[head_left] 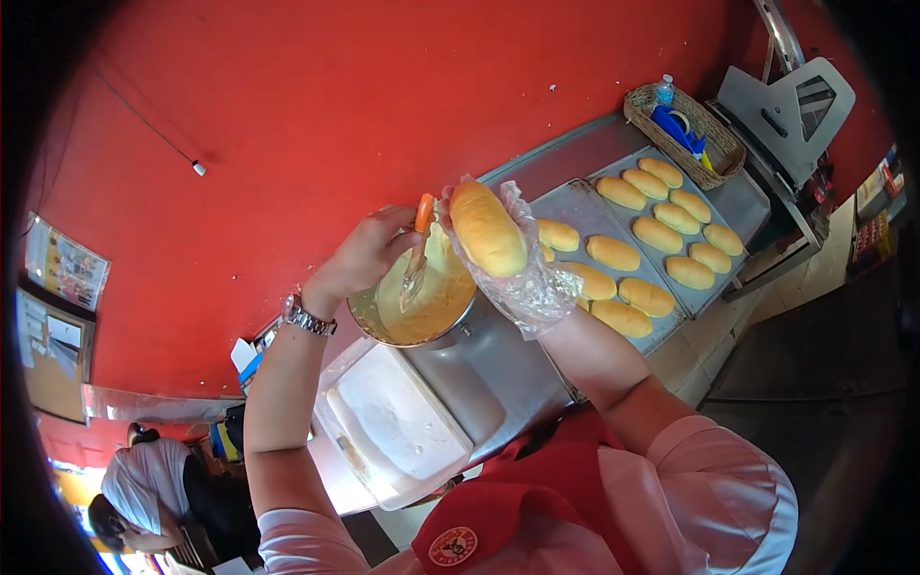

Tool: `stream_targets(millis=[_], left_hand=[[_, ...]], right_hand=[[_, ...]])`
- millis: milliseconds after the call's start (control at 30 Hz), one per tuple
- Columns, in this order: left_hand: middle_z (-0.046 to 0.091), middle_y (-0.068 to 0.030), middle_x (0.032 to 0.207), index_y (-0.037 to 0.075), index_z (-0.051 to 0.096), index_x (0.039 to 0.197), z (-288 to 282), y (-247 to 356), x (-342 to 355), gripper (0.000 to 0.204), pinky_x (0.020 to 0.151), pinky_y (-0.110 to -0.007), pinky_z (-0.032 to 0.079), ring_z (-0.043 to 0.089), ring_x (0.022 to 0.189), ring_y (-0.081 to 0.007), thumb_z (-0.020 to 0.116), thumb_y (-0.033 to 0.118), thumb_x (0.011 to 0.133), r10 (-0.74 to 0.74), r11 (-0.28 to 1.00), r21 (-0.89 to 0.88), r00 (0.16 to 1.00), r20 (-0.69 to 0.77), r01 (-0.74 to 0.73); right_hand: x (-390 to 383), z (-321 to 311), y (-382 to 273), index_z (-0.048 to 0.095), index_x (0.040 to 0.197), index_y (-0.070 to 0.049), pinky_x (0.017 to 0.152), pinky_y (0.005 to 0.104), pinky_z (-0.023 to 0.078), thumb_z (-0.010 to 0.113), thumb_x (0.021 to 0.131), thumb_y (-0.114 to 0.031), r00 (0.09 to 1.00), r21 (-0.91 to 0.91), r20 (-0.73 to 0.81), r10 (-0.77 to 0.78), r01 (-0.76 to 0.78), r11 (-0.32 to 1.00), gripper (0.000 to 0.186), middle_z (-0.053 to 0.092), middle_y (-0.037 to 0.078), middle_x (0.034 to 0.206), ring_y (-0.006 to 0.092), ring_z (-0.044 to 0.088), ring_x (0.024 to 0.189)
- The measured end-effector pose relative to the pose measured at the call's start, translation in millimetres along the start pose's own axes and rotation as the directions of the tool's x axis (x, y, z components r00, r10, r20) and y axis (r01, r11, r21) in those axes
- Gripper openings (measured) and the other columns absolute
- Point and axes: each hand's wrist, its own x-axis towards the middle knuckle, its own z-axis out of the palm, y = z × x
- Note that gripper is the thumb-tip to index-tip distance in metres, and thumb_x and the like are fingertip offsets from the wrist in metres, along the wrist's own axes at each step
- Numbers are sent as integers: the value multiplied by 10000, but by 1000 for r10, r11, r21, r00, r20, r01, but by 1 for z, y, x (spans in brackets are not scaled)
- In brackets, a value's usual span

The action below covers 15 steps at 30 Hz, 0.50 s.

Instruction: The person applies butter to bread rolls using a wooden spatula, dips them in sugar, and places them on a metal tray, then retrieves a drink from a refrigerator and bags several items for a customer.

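My left hand [369, 251], with a metal watch on its wrist, grips a spreading spatula [424, 215] by its orange handle. The cream-smeared blade points down over a round metal pot [448, 333]. Inside the pot lies thick pale-yellow cream [436, 287], some of it smeared up the wall. My right hand [541, 292] wears a clear plastic glove and holds a long golden bread roll [487, 230] beside the pot, tilted upward. The roll's top looks whole; the fingers behind it are mostly hidden.
Two metal trays [661, 331] of similar rolls [614, 252] lie right of the pot. Beyond them are a wicker basket [717, 172] and a grey metal machine [791, 115]. A whitish tray [393, 422] sits nearer left. A person [153, 479] is bent over at lower left.
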Motion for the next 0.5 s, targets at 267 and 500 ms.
stream_targets(millis=[267, 500], left_hand=[[601, -197, 840, -21, 586, 1050, 5, 42, -3, 183, 749, -410, 468, 592, 839, -331, 565, 92, 908, -60, 968, 242, 998, -30, 65], [615, -198, 834, -37, 580, 1034, 13, 42, 7, 202, 716, -424, 482, 617, 751, -342, 580, 103, 889, 15, 931, 361, 981, -194, 58]], right_hand=[[-14, 8, 10, 563, 1057, -19, 784, 271, 520, 707, 835, -21, 825, -880, 433, -363, 474, 27, 264, 629, 63, 992, 118, 615, 913], [-18, 10, 19, 561, 1116, -21, 818, 274, 507, 717, 827, -33, 867, -834, 368, -336, 468, 292, 329, 615, 60, 1018, 132, 608, 946]])
